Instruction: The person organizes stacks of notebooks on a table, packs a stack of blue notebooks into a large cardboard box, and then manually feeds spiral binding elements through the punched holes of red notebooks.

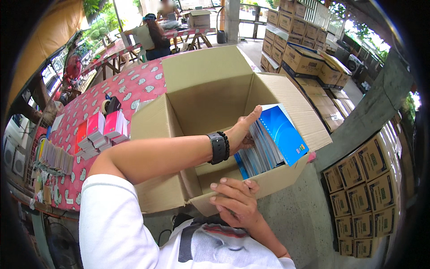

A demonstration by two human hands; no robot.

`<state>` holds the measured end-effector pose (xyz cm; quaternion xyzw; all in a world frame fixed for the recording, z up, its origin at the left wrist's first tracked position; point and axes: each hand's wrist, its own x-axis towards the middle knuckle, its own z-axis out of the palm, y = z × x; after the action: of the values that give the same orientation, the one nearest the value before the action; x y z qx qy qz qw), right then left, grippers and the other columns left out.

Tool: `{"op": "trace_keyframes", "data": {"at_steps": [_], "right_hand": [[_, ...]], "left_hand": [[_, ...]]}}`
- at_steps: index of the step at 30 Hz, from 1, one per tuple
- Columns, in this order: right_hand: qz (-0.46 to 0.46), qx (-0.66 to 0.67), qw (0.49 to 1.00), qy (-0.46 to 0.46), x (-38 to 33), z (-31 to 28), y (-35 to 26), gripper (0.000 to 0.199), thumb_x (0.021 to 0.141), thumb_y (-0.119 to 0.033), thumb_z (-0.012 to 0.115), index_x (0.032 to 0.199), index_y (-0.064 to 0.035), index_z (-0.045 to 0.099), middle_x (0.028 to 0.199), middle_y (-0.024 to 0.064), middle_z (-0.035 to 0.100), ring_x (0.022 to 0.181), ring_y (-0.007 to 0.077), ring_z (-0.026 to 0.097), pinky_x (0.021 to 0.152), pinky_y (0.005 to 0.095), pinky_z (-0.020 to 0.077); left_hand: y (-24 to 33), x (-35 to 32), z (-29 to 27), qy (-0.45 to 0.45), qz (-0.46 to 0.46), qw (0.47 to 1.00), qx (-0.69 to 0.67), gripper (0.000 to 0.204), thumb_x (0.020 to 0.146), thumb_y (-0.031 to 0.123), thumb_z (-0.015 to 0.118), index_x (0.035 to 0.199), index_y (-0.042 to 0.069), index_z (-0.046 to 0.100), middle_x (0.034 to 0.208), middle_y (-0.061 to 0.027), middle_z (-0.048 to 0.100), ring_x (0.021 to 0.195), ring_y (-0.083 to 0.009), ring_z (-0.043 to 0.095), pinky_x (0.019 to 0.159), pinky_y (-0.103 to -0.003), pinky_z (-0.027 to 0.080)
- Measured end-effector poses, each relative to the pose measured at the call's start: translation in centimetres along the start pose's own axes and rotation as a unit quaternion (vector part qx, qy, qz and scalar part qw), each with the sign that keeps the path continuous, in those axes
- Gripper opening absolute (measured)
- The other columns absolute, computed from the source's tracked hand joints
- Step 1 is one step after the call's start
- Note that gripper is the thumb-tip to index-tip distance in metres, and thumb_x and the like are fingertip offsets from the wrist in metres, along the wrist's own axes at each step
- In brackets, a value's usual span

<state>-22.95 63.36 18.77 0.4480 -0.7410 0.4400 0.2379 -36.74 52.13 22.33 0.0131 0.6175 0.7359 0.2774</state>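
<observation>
An open cardboard box (208, 107) stands in front of me with its flaps spread. On its right side is a packed row of thin notebooks (264, 150), standing on edge. A blue-covered notebook (282, 134) leans at the row's right end, against the box wall. My left hand (242, 132), with a dark watch and beaded bracelet on the wrist, reaches into the box. Its thumb lies at the blue notebook's top edge; its other fingers are partly hidden by the row. My right hand (236, 201) is at the box's near edge, fingers extended and loosely bent, holding nothing.
The pink patterned table (148, 74) carries stacks of red-covered booklets (101, 127), a tape dispenser (112, 105) and a row of booklets (53, 157). Stacked cartons (363, 193) stand at the right, more cartons (293, 27) behind. People sit at a far table.
</observation>
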Motion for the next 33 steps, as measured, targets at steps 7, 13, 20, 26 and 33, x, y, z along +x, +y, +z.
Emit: {"op": "trace_keyframes", "data": {"at_steps": [7, 13, 20, 26, 33], "right_hand": [[-0.001, 0.006, 1.000, -0.003, 0.0, -0.2, -0.1, 0.017, 0.072, -0.008, 0.061, 0.088, -0.0135, 0.064, 0.109, 0.0030, 0.063, 0.104, 0.0193, 0.056, 0.098, 0.0329, 0.0220], [0.000, 0.001, 1.000, -0.012, 0.0, 0.2, -0.1, 0.016, 0.072, -0.009, 0.061, 0.087, -0.0138, 0.065, 0.109, 0.0027, 0.063, 0.105, 0.0189, 0.055, 0.099, 0.0326, 0.0206], [-0.001, -0.010, 1.000, 0.008, -0.3, 0.0, -0.3, 0.012, 0.074, -0.013, 0.061, 0.084, -0.0155, 0.067, 0.110, 0.0012, 0.063, 0.105, 0.0170, 0.055, 0.100, 0.0326, 0.0195], [-0.033, 0.084, 0.996, 0.016, -0.1, -1.8, 0.3, 0.014, 0.074, -0.015, 0.061, 0.087, -0.0117, 0.066, 0.107, 0.0069, 0.063, 0.104, 0.0218, 0.056, 0.093, 0.0388, 0.0336], [0.117, -0.289, 0.949, 0.040, 2.9, -9.4, 5.7, 0.033, 0.081, -0.024, 0.056, 0.108, -0.0045, 0.057, 0.116, 0.0116, 0.057, 0.111, 0.0289, 0.049, 0.093, 0.0439, 0.0323]], "left_hand": [[-0.5, 0.6, -0.5, 0.014, -0.019, 0.998, 0.056, 0.104, 0.071, 0.084, 0.029, 0.144, 0.013, 0.010, 0.142, -0.0322, 0.016, 0.133, -0.0421, 0.020, 0.109, -0.048, 0.012], [-1.1, 0.9, -1.1, 0.039, 0.019, 0.998, -0.043, 0.108, 0.066, 0.083, 0.043, 0.141, 0.010, 0.015, 0.135, -0.0283, 0.030, 0.125, -0.0418, 0.032, 0.106, -0.049, 0.021], [-1.7, 1.5, -0.8, -0.028, -0.001, 0.984, -0.174, 0.112, 0.062, 0.078, 0.056, 0.139, 0.007, 0.016, 0.132, -0.0271, 0.032, 0.117, -0.0357, 0.042, 0.100, -0.042, 0.035], [-2.3, 0.9, -2.1, -0.114, -0.075, 0.980, -0.144, 0.102, 0.064, 0.082, 0.047, 0.141, 0.019, 0.023, 0.139, -0.0155, 0.029, 0.122, -0.0326, 0.040, 0.093, -0.045, 0.041], [-2.4, 1.1, -0.9, -0.160, -0.075, 0.979, -0.102, 0.090, 0.069, 0.072, 0.057, 0.134, 0.017, 0.030, 0.130, -0.0144, 0.037, 0.115, -0.0312, 0.043, 0.082, -0.046, 0.047]]}}
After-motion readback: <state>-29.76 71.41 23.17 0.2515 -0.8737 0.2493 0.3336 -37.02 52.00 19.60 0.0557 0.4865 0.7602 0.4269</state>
